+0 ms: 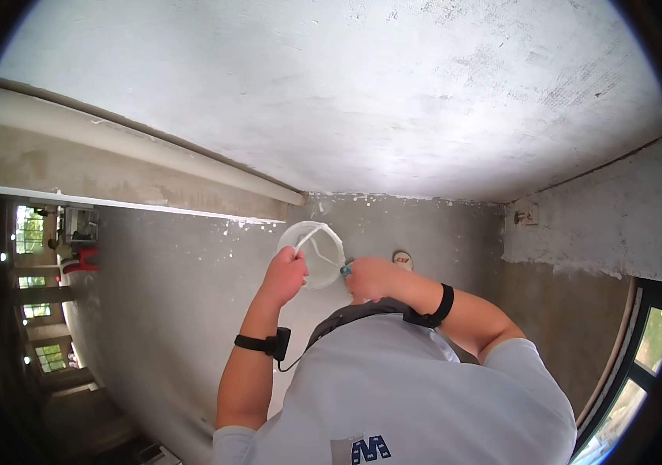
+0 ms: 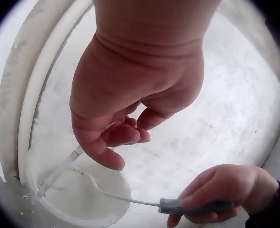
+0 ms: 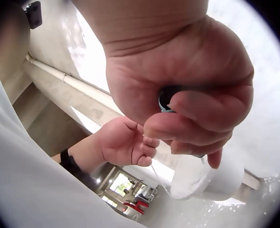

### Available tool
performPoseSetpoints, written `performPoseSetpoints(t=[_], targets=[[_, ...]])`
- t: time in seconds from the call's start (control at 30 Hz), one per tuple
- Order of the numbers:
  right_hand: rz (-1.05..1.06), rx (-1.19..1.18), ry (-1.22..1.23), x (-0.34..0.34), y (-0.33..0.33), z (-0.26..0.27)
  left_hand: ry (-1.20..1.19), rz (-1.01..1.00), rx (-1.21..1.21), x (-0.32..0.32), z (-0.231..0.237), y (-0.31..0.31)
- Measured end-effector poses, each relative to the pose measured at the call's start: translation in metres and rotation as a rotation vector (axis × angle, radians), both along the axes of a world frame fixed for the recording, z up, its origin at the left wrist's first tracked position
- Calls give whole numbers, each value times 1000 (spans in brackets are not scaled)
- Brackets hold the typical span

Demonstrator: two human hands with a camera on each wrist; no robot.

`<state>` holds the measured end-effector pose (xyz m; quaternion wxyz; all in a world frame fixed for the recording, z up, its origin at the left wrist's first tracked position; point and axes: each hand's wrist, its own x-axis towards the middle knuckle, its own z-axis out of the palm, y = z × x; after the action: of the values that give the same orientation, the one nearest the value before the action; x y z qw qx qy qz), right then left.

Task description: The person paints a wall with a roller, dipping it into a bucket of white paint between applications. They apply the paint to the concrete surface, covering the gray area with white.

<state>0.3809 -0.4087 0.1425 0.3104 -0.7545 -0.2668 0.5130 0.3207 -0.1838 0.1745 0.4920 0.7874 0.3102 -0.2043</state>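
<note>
A white bucket (image 1: pixel 329 273) (image 2: pixel 90 209) (image 3: pixel 202 183) hangs below my left hand (image 1: pixel 284 277) (image 2: pixel 135 95) (image 3: pixel 123 142), whose curled fingers grip its thin handle. My right hand (image 1: pixel 374 279) (image 2: pixel 221 192) (image 3: pixel 187 90) is wrapped round the dark teal handle (image 2: pixel 171 206) of a tool. From that handle a thin metal shaft (image 2: pixel 125 198) runs into the bucket in the left wrist view. The tool's far end is hard to make out there, among whitish material inside the bucket. In the right wrist view my fingers cover most of the tool.
A whitish, patchy wall surface (image 1: pixel 393 101) spans the top of the head view. A pale pipe (image 1: pixel 145 147) runs along the left. White spots mark the grey floor (image 1: pixel 191 271). A small round object (image 1: pixel 402 260) lies beyond my right hand, and a window (image 1: pixel 653 341) is at right.
</note>
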Motion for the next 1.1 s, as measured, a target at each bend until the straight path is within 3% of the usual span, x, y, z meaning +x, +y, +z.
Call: performPoseSetpoints(t=[0.17, 0.23, 0.33, 0.57, 0.77, 0.83, 0.93, 1.1], targets=[[30, -36, 7, -2, 7, -5, 26, -51, -1, -5, -3, 1], [136, 18, -210, -6, 6, -6, -16, -4, 119, -5, -3, -1], [48, -15, -282, -15, 7, -17, 104, 11, 121, 2, 3, -1], [117, -113, -115, 1, -7, 15, 89, -32, 116, 10, -10, -4], [47, -130, -6, 3, -9, -10, 43, -75, 102, 13, -14, -16], [230, -84, -140, 0, -5, -36, 51, -75, 97, 13, -14, -19], [32, -37, -24, 4, -11, -13, 29, -146, 106, 12, -23, -13], [-88, -68, 66, 4, -10, -19, 56, -115, 98, 17, -11, -17]])
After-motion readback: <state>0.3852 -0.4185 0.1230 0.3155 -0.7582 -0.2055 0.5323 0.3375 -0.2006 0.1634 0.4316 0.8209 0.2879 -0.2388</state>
